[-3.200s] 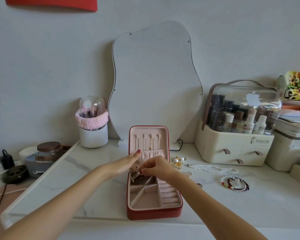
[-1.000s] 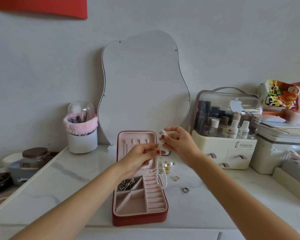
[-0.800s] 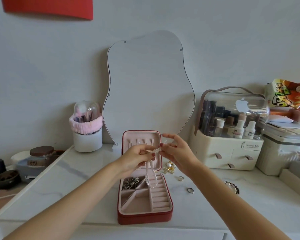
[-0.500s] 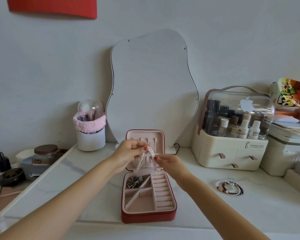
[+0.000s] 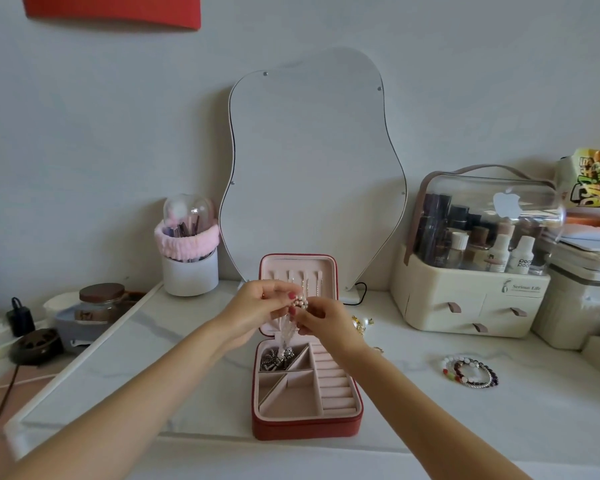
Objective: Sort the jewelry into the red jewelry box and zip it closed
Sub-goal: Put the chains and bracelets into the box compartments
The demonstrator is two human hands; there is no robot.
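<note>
The red jewelry box (image 5: 305, 429) lies open on the white table, its pink lid upright. Both hands meet just above the box's back edge. My left hand (image 5: 257, 311) and my right hand (image 5: 321, 317) pinch a bunched pearl necklace (image 5: 300, 301) between their fingertips; its loose strand hangs blurred down toward the back left compartment, where silver jewelry (image 5: 274, 358) lies. Beaded bracelets (image 5: 470, 370) lie on the table to the right. A gold and pearl piece (image 5: 362, 323) sits behind my right wrist.
A wavy mirror (image 5: 312, 168) leans on the wall behind the box. A cream cosmetics organizer (image 5: 471, 299) stands at the right, a white brush cup (image 5: 189, 271) with a pink band at the left. Jars and a dark dish crowd the far left.
The pearl necklace, held stretched high between both hands a second ago, is now gathered into a bunch and held lower, over the box's back compartments.
</note>
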